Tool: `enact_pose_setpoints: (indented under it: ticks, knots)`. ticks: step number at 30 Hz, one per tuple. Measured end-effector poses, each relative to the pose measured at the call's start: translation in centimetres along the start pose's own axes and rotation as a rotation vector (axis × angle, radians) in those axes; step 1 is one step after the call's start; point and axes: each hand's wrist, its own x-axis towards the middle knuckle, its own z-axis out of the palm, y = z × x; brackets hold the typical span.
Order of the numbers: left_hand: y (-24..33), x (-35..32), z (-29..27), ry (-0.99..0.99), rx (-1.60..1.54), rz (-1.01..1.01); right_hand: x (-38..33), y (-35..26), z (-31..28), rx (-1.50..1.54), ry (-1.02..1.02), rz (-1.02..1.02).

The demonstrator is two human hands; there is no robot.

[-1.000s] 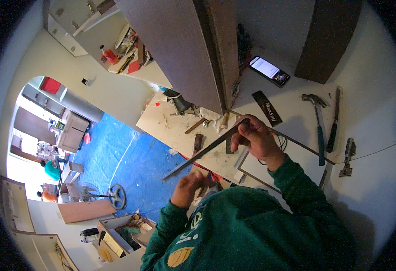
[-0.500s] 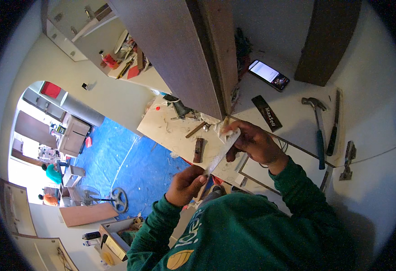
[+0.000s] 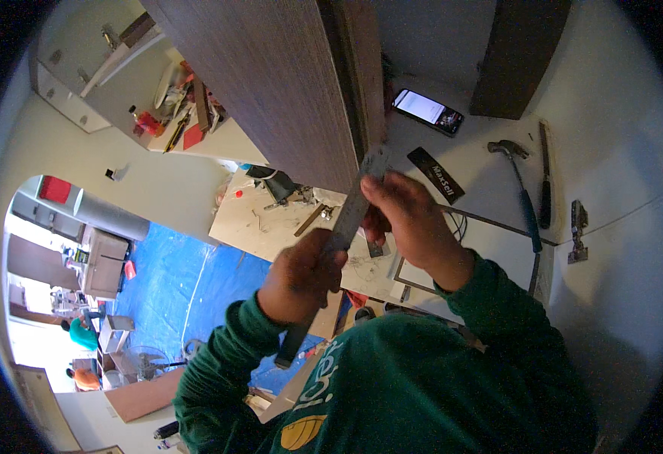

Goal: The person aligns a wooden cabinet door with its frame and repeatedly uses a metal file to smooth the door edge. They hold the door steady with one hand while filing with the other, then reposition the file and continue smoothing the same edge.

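Observation:
Held slantwise in front of my chest is a long flat grey metal strip [image 3: 351,216], much like a steel ruler. My left hand [image 3: 301,274] wraps around its lower part, and a darker end sticks out below the fist. My right hand [image 3: 405,216] pinches the strip nearer its upper end, thumb on the face and fingers curled behind. That upper end lies in front of the edge of a tall brown wood-grain panel [image 3: 271,83]. Behind my hands is a white worktop [image 3: 233,219] with scraps on it.
To the right lie a phone [image 3: 428,111] with a lit screen, a black flat packet [image 3: 435,175], a claw hammer [image 3: 518,181], a dark long-handled tool [image 3: 545,181] and a metal hinge [image 3: 578,231]. Blue sheeting [image 3: 172,272] covers the floor at left. Two people sit farther off.
The strip has turned steeper, and its lower dark end now shows beneath my left fist. My left hand has risen and wraps around it. The whole view has shifted slightly.

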Motion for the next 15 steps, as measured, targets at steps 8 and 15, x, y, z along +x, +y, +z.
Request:
enact_pose_setpoints:
  ticks: [8,15]
  knots:
    - [7.5,0.9,-4.9,-0.029,-0.087,-0.043,3.3,-5.7,1.6,-0.103,0.129,-0.215]
    - [8.3,0.7,-7.2,0.030,-0.011,0.097,4.6,-6.9,3.9,0.147,0.171,-0.234]
